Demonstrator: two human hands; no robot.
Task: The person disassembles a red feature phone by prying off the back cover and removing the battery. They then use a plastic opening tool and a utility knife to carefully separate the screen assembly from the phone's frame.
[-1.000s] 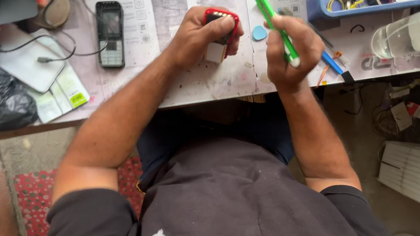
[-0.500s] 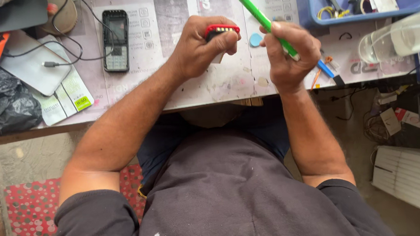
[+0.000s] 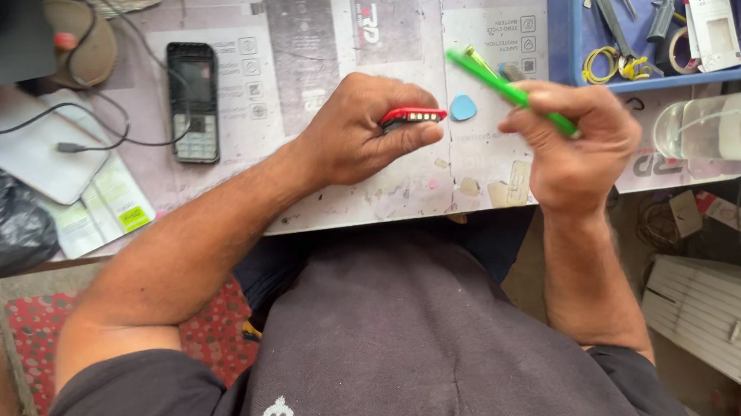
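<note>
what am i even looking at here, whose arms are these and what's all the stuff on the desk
There is no machine here. One camera worn on a person's head looks straight down, so you see their own two bare arms and their lap. The left hand grips a small red device edge-on. The right hand holds a green tool, shaped like a pen or screwdriver. Between the hands a small blue pick lies on the paper-covered table. Further left lies a black keypad phone. At the top right a blue tray holds small tools, with a clear bottle below it.

Left hand's fingers [image 3: 400, 136] hide most of the red device [image 3: 413, 115] (underside unseen).
</note>
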